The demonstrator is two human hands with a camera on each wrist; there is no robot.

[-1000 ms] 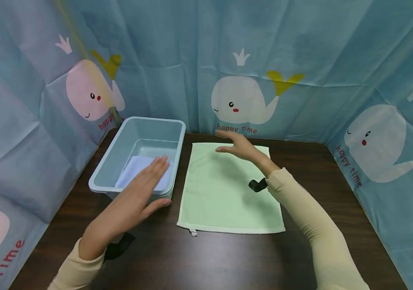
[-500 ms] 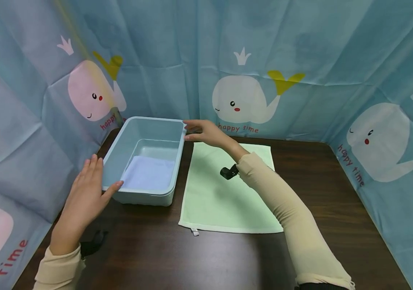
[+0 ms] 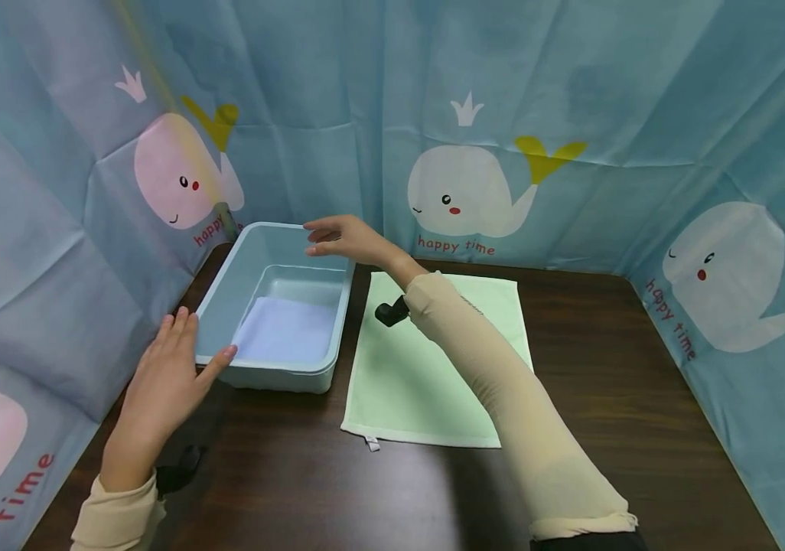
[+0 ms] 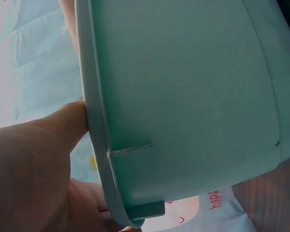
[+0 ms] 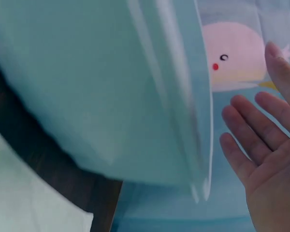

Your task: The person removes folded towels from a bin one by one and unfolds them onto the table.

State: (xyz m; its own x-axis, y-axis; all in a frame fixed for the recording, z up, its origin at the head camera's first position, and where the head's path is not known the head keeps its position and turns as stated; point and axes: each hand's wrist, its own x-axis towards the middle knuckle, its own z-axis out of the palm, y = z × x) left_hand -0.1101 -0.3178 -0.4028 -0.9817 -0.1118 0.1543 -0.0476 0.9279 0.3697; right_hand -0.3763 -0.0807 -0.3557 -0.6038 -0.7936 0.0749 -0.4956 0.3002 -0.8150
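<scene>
A light blue plastic basin [image 3: 275, 380] stands at the back left of the table, with a folded pale lavender cloth [image 3: 285, 329] inside it. At its near left corner is my left hand [image 3: 158, 383], fingers straight along the outside and thumb right at the rim. The left wrist view has that thumb lying against the rim [image 4: 88, 72] from close up. Over the far right corner of the basin hovers my right hand [image 3: 351, 239], fingers extended and slightly bent. From the right wrist, its palm [image 5: 270, 193] shows bare, a gap away from the basin wall [image 5: 111, 96].
Right of the basin a light green towel [image 3: 427, 383] lies spread flat, its upper part under my right forearm. A blue curtain [image 3: 337, 99] with printed whales hangs along the back and both sides of the dark wooden table [image 3: 606, 367].
My left hand has moved left from over the basin's near side to its near left corner. My right hand has travelled left from above the green towel to the basin's far right corner.
</scene>
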